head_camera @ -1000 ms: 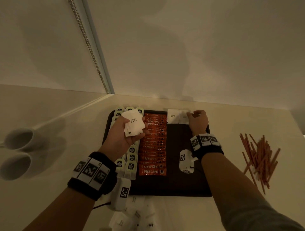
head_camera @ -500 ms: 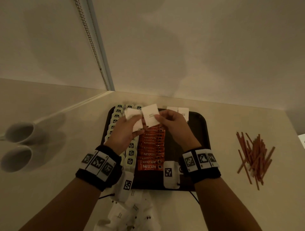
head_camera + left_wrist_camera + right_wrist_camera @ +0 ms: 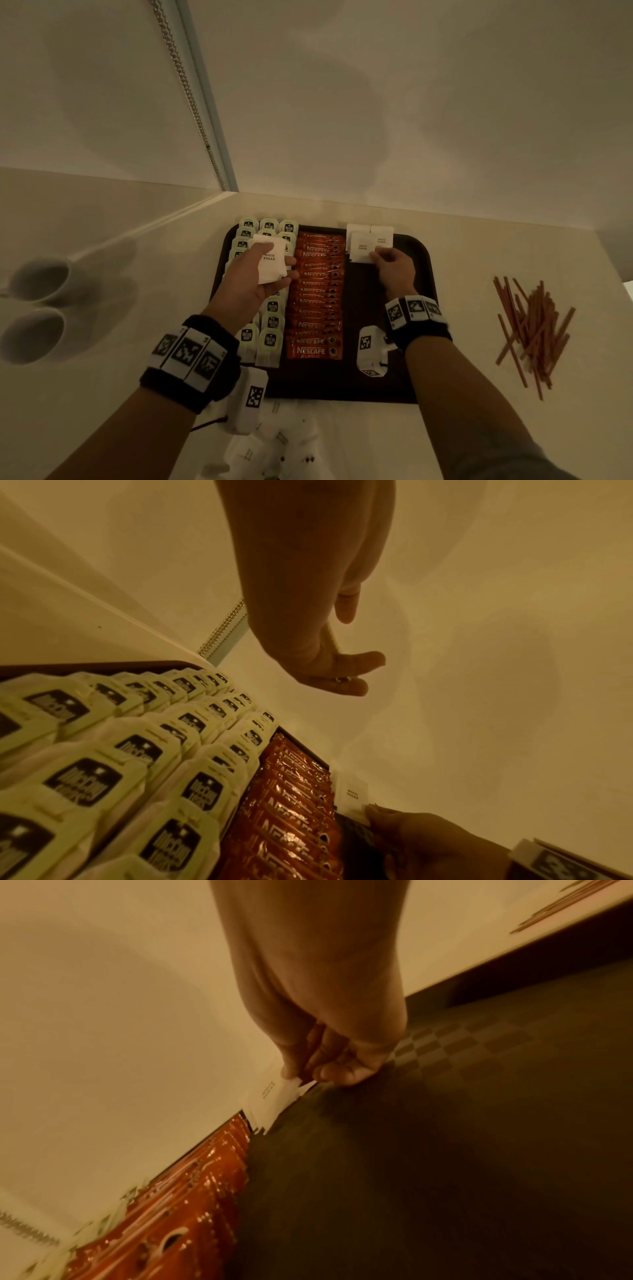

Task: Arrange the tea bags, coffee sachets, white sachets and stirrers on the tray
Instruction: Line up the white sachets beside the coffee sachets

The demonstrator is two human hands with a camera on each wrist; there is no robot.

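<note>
Sugar sachet (image 3: 362,249) now sits at the tray's (image 3: 423,260) far end, pinched by your right hand (image 3: 394,270), having left the left hand's stack (image 3: 270,261) half a second ago, so a white row begins. Your left hand (image 3: 255,279) grips the rest above the tea bags (image 3: 270,341), beside the Nescafe sachets (image 3: 317,298); the stirrers (image 3: 532,329) wait off-tray.

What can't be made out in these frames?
- Count of sugar sachets in the left hand: head view, stacked; left wrist view, palm hides them.
- Loose sachets near the tray: head view, dark and cut by the bottom edge.
- Tea bags: right wrist view, blurred.
</note>
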